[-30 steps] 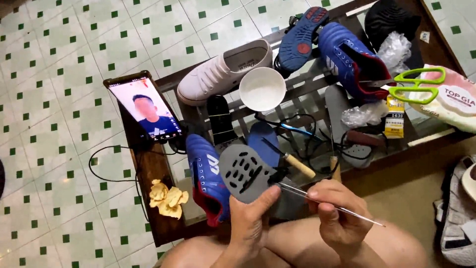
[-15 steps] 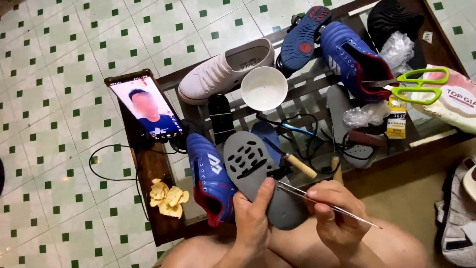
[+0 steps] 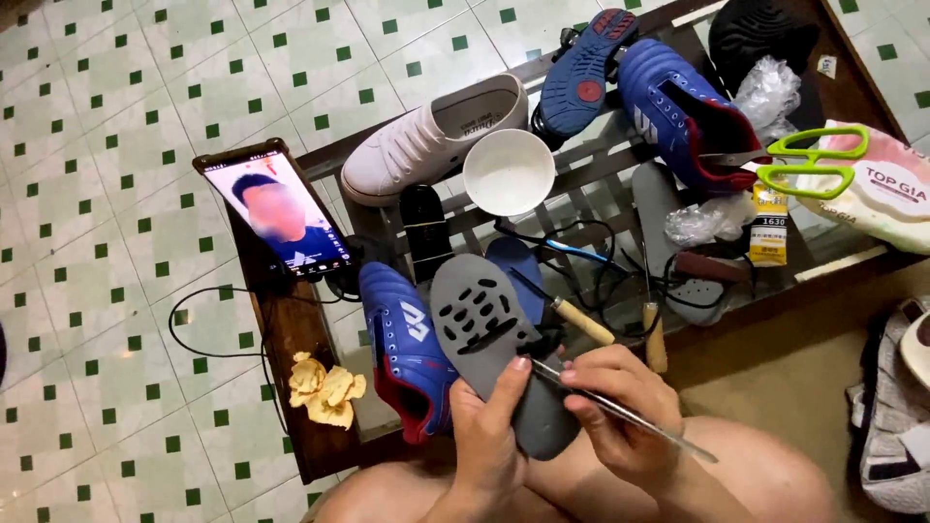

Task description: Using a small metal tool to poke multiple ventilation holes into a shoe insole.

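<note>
1. Green-and-white checked floor tiles (image 3: 116,116) fill the left of the view, and a low dark wooden table with a slatted glass top (image 3: 291,339) stands on them, crowded with shoes and tools.
2. Left hand (image 3: 484,446): its fingers are clenched around the lower part of a grey perforated shoe insole (image 3: 484,329), thumb pressed on the upper face, holding it tilted over the table's near edge, above the person's bare knees.
3. Right hand (image 3: 620,416): its fingers pinch a thin metal awl-like rod (image 3: 630,418), whose tip meets the insole's right edge beside a small black scrap; the long shaft runs back past the wrist.
4. Just left of the insole, touching it, lies a blue sports shoe with red lining (image 3: 407,349), toe pointing away from the person.
5. Behind the insole are two wooden-handled tools (image 3: 583,322), a blue insole partly hidden, and a tangle of black cable (image 3: 601,261).
6. Farther back sit a white slip-on sneaker (image 3: 426,140) and a white round bowl (image 3: 509,171), near each other.
7. A second blue sports shoe (image 3: 678,111) lies at the far right with green-handled scissors (image 3: 809,160) resting against it.
8. A smartphone with a lit screen (image 3: 281,213) leans at the table's left end, cable trailing to the floor.
9. Crumpled yellow scraps (image 3: 325,387) lie on the table's near-left corner.
</note>
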